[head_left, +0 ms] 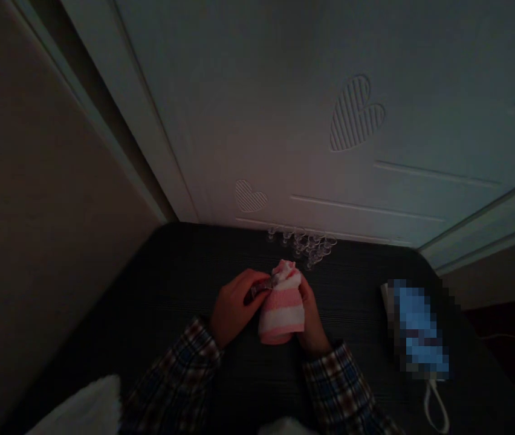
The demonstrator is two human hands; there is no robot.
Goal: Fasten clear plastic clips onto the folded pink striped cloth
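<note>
A pink and white striped cloth (281,308) is bunched upright over a dark table (171,284). My right hand (312,323) wraps round its right side from behind. My left hand (233,311) is closed on a small dark object (261,289) whose tip pokes into the top of the cloth; I cannot make out what it is in the dim light. Both wrists wear plaid sleeves.
A cluster of small clear glass pieces (305,243) lies at the table's far edge, against a white panel with heart shapes (355,115). A blurred blue item (416,329) lies on the right. White fabric (87,411) shows at bottom left.
</note>
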